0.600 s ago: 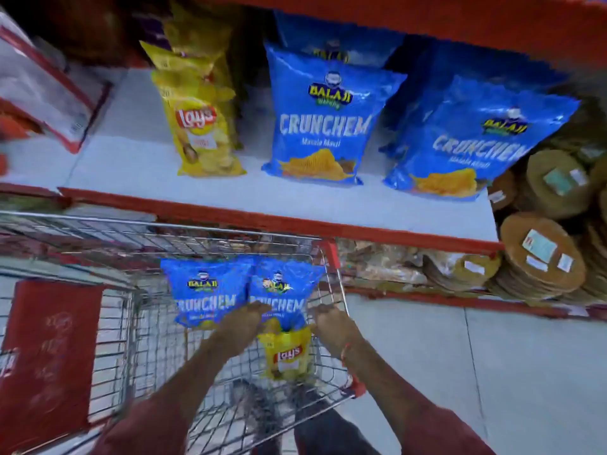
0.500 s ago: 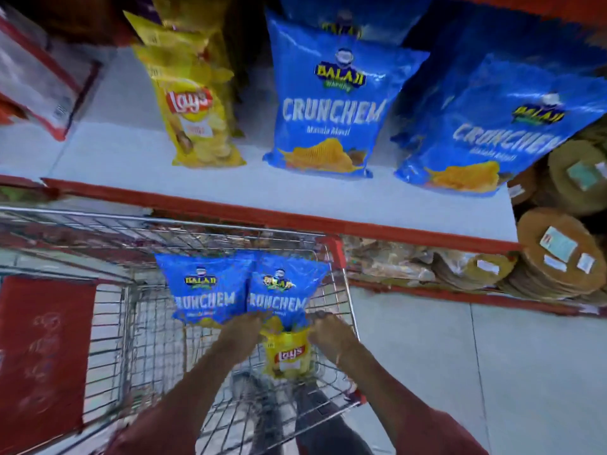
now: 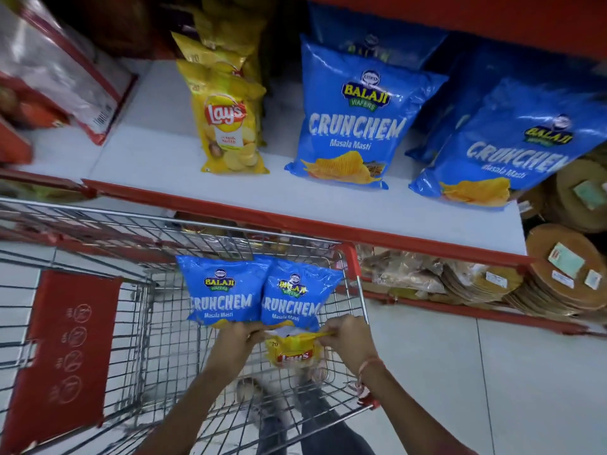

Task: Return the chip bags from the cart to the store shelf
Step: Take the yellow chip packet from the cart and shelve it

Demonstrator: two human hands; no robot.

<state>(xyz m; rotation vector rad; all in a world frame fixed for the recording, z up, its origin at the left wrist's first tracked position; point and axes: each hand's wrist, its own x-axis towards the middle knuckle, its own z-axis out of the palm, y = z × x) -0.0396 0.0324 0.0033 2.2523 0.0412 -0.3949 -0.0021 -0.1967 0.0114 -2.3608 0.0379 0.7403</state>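
Observation:
Two blue Crunchem bags (image 3: pixel 223 293) (image 3: pixel 292 298) stand side by side inside the wire cart (image 3: pixel 108 224), with a small yellow Lay's bag (image 3: pixel 294 351) just below them. My left hand (image 3: pixel 238 333) grips the bottom edges of the blue bags. My right hand (image 3: pixel 348 336) pinches the top seam of the yellow Lay's bag. On the white store shelf (image 3: pixel 157 159) above stand yellow Lay's bags (image 3: pixel 230 126) and large blue Crunchem bags (image 3: pixel 354 116) (image 3: pixel 505 149).
The shelf has a red front lip (image 3: pixel 295 221) right above the cart's far rim. A red flap (image 3: pixel 65 353) hangs in the cart at the left. Round brown packs (image 3: pixel 571 274) are stacked at the right. Clear packets (image 3: pixel 62 73) lie far left. White floor tiles spread at the right.
The view has tilted up, so the shelf fills more of it. My right hand now pinches the Lay's bag top seam; both hands and the bags have risen slightly in the cart.

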